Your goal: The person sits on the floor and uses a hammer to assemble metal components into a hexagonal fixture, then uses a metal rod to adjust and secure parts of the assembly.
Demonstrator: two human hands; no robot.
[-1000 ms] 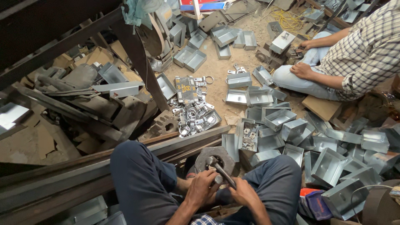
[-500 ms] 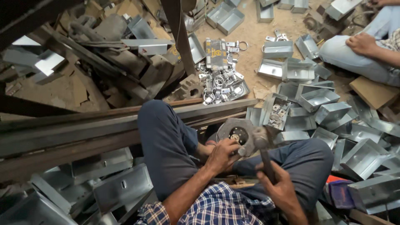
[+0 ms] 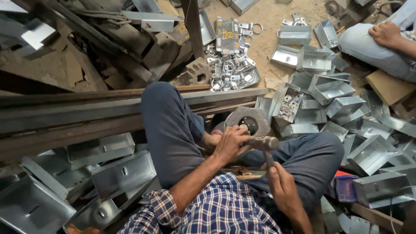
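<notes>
I sit cross-legged on the ground in dark trousers. My left hand (image 3: 232, 141) pinches a small metal piece against a thick octagonal steel block (image 3: 248, 120) with a dark round hole, which rests between my knees. My right hand (image 3: 284, 188) grips the handle of a hammer (image 3: 264, 144), whose head lies just right of my left fingers, close above the block's near edge. The small piece itself is mostly hidden by my fingers.
Several open galvanised sheet-metal boxes (image 3: 342, 104) lie heaped to the right, one holding small parts (image 3: 287, 106). A pile of shiny metal clamps (image 3: 232, 71) lies ahead. Long rusty steel bars (image 3: 86, 117) cross at the left. Another seated person's leg and hand (image 3: 383, 34) are at top right.
The view has swung left and down. My right hand with the hammer has come down from a raised position, so that the head is now beside my left fingers at the block.
</notes>
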